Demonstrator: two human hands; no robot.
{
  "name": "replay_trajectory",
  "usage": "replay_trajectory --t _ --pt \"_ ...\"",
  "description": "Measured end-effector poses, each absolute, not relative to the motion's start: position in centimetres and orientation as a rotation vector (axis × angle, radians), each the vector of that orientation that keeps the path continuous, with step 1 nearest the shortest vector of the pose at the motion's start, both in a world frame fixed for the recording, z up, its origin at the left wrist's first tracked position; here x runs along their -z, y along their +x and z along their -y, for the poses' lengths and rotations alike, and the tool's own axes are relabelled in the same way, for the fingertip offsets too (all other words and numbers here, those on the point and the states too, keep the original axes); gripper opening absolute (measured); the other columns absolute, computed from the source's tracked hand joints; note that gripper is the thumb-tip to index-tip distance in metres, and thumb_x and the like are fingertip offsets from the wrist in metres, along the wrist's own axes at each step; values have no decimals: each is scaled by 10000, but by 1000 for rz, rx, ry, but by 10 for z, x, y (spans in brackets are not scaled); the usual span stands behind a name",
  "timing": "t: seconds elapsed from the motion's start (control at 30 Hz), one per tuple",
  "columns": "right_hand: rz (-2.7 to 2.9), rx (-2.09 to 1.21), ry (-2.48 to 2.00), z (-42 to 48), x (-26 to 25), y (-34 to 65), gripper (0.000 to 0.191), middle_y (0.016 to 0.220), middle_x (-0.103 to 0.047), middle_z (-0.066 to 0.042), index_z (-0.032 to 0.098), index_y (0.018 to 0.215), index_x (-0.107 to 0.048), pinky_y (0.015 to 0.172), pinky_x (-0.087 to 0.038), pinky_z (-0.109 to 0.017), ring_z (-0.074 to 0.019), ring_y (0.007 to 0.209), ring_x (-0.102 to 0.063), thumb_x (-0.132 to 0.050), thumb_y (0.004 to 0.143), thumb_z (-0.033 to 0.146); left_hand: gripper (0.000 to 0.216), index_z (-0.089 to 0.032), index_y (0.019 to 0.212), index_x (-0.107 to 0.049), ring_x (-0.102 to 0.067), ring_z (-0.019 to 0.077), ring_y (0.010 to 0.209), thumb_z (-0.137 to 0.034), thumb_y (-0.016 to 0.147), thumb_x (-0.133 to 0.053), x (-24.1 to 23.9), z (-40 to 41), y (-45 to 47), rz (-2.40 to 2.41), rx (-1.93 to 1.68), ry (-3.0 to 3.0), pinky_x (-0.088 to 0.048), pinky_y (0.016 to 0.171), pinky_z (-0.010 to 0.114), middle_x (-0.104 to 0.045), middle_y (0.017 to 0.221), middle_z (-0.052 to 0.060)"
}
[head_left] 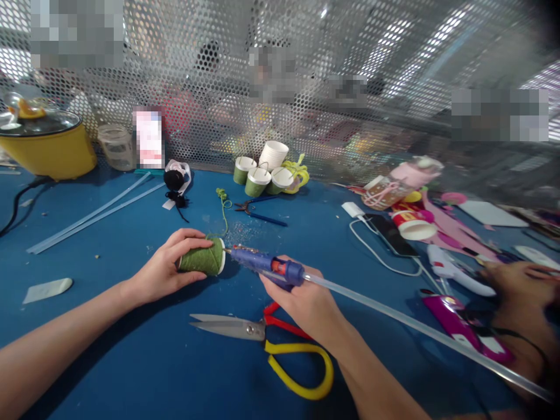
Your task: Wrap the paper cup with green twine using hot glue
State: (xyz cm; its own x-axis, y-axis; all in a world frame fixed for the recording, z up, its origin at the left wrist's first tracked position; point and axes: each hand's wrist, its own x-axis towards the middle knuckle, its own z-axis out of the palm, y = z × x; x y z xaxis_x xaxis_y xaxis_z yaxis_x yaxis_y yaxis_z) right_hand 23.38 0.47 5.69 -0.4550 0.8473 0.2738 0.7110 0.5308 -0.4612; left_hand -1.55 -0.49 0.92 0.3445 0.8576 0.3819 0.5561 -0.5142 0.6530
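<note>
My left hand (175,262) is wrapped round a paper cup (203,258) covered in green yarn, which lies on its side with the white rim facing right. A strand of green yarn (226,216) runs from the cup to a small tangle behind it. My right hand (301,297) grips a blue hot glue gun (262,261), its nozzle right at the cup's rim; I cannot tell whether it touches. A long clear glue stick (394,315) sticks out of the gun's back. Below the gun lie scissors (249,328) with red and yellow handles.
Pliers (262,214) and several yarn-wrapped cups (258,179) stand or lie behind. At left are glue sticks (94,213), a yellow pot (48,146) and a phone (149,140). To the right lie a cabled phone (391,235), a white glue gun (457,271) and another person's hand (520,280).
</note>
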Motion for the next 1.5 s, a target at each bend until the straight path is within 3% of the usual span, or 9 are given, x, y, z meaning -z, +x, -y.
replay_trajectory --t 0.3,0.73,1.13,1.5 --pt "2368 -160 -1083 -3 -60 235 162 604 -643 -28 183 721 -644 489 -481 -211 -136 502 -589 -493 769 149 377 -213 1143 -476 -455 241 1078 -243 784 -589 -7 4 -16 -1210 -1022 2304 -415 909 408 -445 1162 101" --pt "2476 189 -925 -9 -55 240 290 548 -614 -56 160 744 -680 496 -479 -244 -165 527 -600 -402 828 166 361 -209 1153 -451 -414 240 1075 -177 810 -559 -6 6 -15 -1056 -982 2570 -391 910 419 -430 1176 108" --pt "2358 -166 -1108 -3 -62 235 201 561 -626 -35 174 709 -654 467 -472 -221 -144 488 -577 -471 794 169 380 -220 1157 -459 -453 243 1081 -253 798 -578 -6 5 -16 -1197 -987 2343 -420 903 419 -442 1164 103" --pt "2404 -116 -1039 -2 -59 235 140 606 -637 -34 177 720 -630 502 -482 -213 -140 522 -589 -505 774 145 413 -219 1125 -487 -513 223 1019 -306 748 -632 -7 2 -15 -1273 -1053 2177 -427 894 381 -496 1108 86"
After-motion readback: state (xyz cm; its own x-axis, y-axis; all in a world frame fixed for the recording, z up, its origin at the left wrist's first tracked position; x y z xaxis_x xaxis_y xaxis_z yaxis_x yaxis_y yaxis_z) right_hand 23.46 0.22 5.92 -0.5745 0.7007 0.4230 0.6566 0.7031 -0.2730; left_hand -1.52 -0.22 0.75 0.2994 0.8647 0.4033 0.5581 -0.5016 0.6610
